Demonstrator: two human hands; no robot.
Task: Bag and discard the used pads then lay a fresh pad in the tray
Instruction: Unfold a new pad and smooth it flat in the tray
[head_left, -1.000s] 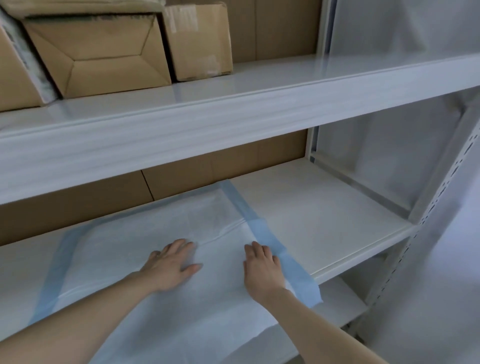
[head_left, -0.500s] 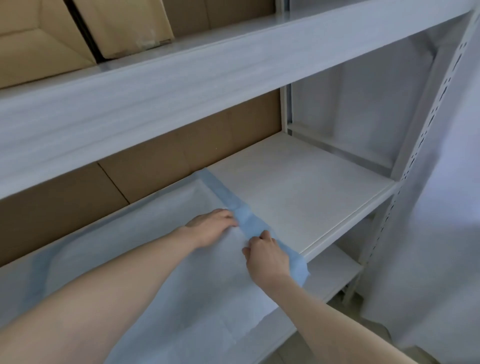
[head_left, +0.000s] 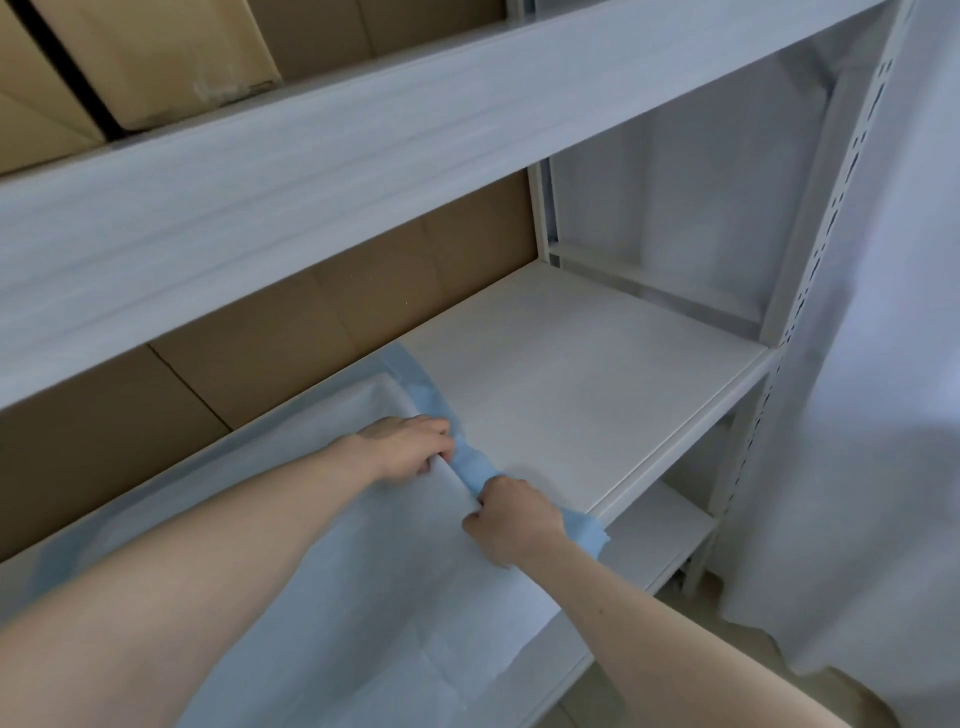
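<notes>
Left hand (head_left: 408, 449) and right hand (head_left: 511, 517), knuckles up, fingers curled, both pinch the pad (head_left: 363, 561) along its bunched blue right edge on the shelf (head_left: 571, 384).
</notes>
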